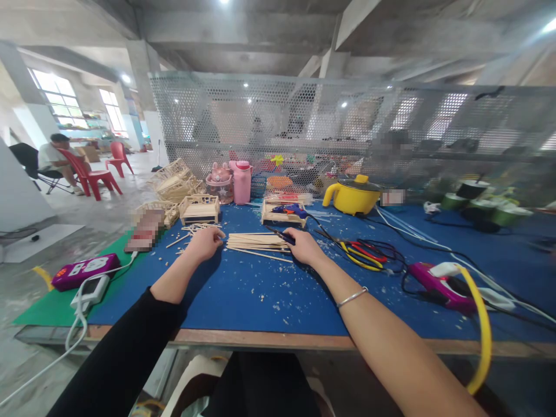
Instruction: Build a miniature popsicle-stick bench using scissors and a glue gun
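Note:
A bundle of thin wooden sticks (256, 242) lies flat on the blue tabletop between my two hands. My right hand (305, 248) is closed around a slim dark hand tool (283, 234) with a pointed end, which reaches over the right part of the bundle; its exact kind is not clear. Just left of the bundle, my left hand (205, 242) has its fingers curled with the tips close together. Whatever is in them, if anything, is too small to make out. Short stick pieces (180, 238) are scattered beside the left hand.
Small wooden frames (200, 209) stand behind my left hand. A blue glue gun (289, 209) rests on another frame. Behind are a pink bottle (242, 182) and a yellow pot (354, 196). Cables and red-and-yellow-handled pliers (362, 255) lie right, near a purple power strip (443, 286).

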{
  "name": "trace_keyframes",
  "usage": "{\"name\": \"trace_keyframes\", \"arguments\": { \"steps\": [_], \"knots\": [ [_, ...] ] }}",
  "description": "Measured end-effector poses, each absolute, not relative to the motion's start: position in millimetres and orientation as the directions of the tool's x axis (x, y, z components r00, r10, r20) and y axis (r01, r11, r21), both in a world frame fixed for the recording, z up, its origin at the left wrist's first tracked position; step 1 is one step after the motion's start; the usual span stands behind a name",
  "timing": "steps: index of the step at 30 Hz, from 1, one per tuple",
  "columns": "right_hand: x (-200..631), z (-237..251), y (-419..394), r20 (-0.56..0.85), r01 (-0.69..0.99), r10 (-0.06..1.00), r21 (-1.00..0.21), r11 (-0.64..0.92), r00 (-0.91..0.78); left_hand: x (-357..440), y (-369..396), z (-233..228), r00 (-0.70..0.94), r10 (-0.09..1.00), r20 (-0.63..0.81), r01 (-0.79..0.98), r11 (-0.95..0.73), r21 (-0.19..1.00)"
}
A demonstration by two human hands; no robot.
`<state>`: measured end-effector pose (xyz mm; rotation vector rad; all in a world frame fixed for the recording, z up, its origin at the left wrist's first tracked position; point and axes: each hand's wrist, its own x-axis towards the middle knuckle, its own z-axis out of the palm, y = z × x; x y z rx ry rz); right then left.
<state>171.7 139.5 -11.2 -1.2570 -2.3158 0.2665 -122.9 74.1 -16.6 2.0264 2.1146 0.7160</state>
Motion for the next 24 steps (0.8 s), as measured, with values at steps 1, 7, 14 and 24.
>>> {"name": "trace_keyframes", "arguments": {
  "steps": [1,7,14,24],
  "knots": [
    [172,-11,140,0.329,0.728,0.826,-0.396,0.560,-0.457,-123,74,-17,-0.095,0.969,0.229,0.910,-0.009,0.414],
    [180,-6,142,0.365,0.684,0.820,-0.455,0.570,-0.441,-116,71,-14,0.004,0.975,0.223,0.927,-0.087,0.364],
    [200,8,143,0.363,0.533,0.858,-0.674,0.511,-0.364,-84,64,-10,0.064,0.973,0.223,0.964,-0.118,0.237],
    [194,4,142,0.319,0.500,0.865,-0.715,0.489,-0.388,-71,70,-14,-0.131,0.967,0.219,0.970,0.080,0.229]
  ]
}}
